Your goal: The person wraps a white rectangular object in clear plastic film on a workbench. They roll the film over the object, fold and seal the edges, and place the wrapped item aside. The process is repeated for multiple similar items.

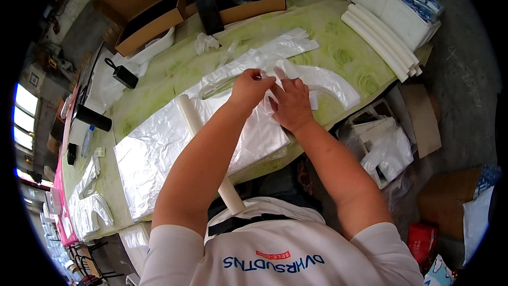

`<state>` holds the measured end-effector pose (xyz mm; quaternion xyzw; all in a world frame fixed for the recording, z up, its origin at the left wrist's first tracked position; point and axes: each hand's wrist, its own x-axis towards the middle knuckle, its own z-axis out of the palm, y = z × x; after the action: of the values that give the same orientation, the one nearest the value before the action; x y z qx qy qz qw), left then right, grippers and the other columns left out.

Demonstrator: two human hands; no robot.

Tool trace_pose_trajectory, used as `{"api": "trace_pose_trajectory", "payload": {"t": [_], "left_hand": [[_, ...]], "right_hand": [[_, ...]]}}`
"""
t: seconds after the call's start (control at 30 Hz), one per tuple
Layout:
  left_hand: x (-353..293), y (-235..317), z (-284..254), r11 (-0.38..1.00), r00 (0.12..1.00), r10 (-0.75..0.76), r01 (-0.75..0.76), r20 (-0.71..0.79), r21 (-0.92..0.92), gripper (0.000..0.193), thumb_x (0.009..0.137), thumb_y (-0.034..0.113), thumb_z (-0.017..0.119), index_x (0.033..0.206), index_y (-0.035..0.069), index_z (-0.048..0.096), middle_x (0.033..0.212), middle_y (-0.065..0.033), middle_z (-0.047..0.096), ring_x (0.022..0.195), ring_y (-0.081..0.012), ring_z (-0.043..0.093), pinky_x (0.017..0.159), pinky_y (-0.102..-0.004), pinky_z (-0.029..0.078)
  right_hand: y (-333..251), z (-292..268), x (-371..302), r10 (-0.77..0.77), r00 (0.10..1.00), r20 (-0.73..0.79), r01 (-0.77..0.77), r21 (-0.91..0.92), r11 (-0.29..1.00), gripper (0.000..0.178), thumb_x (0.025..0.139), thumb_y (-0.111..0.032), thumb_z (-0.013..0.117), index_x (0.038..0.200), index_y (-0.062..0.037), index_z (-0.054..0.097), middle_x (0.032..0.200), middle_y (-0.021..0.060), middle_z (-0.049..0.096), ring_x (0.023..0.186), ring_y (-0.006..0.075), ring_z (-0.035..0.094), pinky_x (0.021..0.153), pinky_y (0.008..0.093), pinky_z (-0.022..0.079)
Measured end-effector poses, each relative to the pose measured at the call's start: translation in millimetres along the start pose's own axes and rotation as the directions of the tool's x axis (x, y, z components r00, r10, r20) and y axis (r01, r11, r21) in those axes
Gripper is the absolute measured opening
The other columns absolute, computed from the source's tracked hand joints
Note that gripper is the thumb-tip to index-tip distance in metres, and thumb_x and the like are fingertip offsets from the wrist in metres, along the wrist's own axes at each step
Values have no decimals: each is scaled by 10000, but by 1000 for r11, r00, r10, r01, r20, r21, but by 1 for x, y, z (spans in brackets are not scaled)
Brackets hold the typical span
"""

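Plastic sheets [151,159] on green table [330,34]

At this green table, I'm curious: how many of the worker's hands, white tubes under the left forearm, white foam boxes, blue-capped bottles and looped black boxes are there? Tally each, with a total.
Hands: 2 (left hand, right hand)
White tube: 1
Foam box: 1
Bottle: 1
Looped black box: 1
Total: 6

Fisheye head cam

It's the left of two head-worn lenses, facing down and forward over a white T-shirt [275,241]. Pretty close: left hand [248,89] and right hand [294,105] near mid-frame, green floral tablecloth [330,29] bending toward the rim.
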<state>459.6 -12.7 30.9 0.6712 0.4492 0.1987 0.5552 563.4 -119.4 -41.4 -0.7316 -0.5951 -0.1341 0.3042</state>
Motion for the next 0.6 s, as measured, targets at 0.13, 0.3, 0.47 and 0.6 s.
{"api": "trace_pose_trajectory", "payload": {"t": [0.13,0.3,0.47,0.6], "left_hand": [[5,-5,3,943,987,-118,77,-107,-325,320,888,264,732,1123,65,645,902,-19,612,792,-125,559,697,-316,499],[-43,-9,-69,799,978,-34,-96,-204,-594,187,930,199,695,1095,126,645,840,47,555,725,-86,511,655,-255,473],[-126,-55,-192,826,865,-41,-252,-500,-504,248,959,161,649,1202,132,613,901,63,598,755,-46,528,655,-228,438],[-179,-113,-252,953,697,-218,1,-683,-303,447,907,187,722,1320,113,566,919,53,628,784,-61,537,663,-243,429]], "right_hand": [[1,0,8,147,988,36,-149,66,987,661,780,-160,751,1407,-153,542,1367,151,571,1104,335,516,954,444,426],[27,26,5,449,877,-173,-350,411,842,532,855,-177,717,1338,-37,545,1105,214,660,955,360,606,887,445,479],[71,37,-4,637,769,60,-508,661,552,423,903,-155,680,1273,6,551,1001,112,677,727,221,635,755,366,512],[66,35,1,690,722,60,-355,888,293,415,930,-133,654,1316,-19,555,972,25,651,690,105,574,650,289,487]]}}
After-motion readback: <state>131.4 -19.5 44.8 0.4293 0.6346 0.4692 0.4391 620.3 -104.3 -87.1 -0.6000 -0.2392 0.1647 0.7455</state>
